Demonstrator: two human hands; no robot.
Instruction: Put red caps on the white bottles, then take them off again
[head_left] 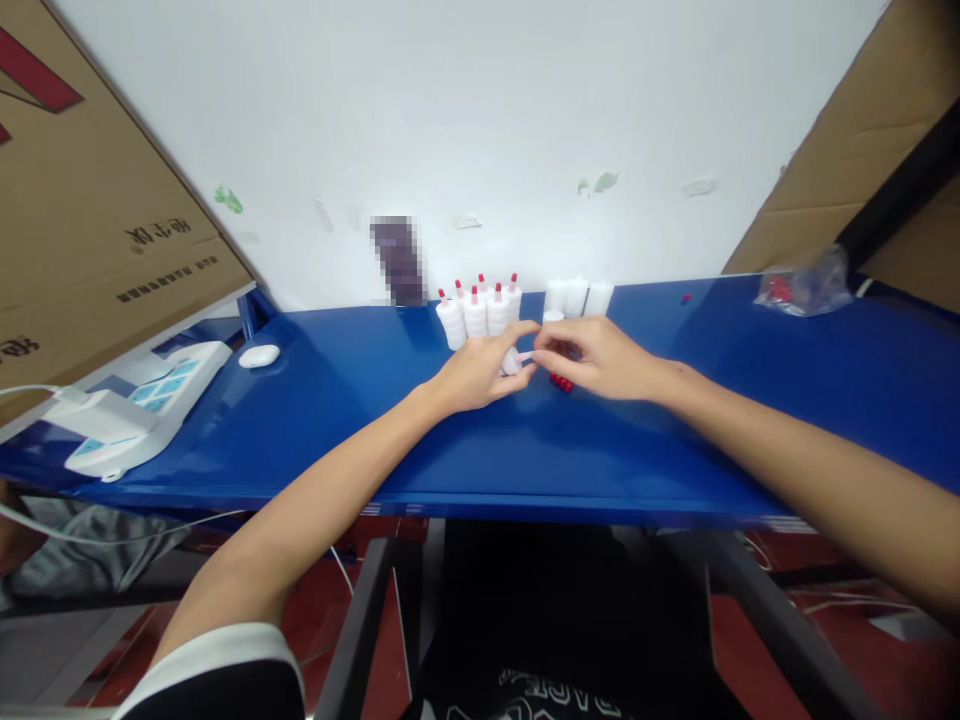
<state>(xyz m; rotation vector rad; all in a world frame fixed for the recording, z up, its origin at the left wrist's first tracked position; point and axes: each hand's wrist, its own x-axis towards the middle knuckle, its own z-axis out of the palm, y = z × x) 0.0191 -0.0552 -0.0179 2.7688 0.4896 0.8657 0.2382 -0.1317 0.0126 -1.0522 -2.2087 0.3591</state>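
Left hand: the left hand [480, 372] has its fingers curled shut round a small white bottle [512, 361], just in front of the capped bottles [480, 310].
Right hand: the right hand [596, 358] has thumb and forefinger pinched together on a pale tip [526, 355] at the bottle's mouth, meeting the left fingertips.
Bottle: held low over the table [300, 440]; its tilt is too hidden to tell.
Handling: it looks like light, thin plastic that would give under a squeeze. A hold round the body seems steadiest, with the tip taken by its sides. Both are small and smooth, so likely to slip.
Red caps: the red caps [561, 382] lie in a little heap under the right hand, in front and right of the capped bottles.
Plain bottles: the plain bottles [577, 295] stand just right of the capped bottles.
Bag: the bag [806, 282] lies far to their right.
Power strip: the power strip [142, 405] lies well to their left.
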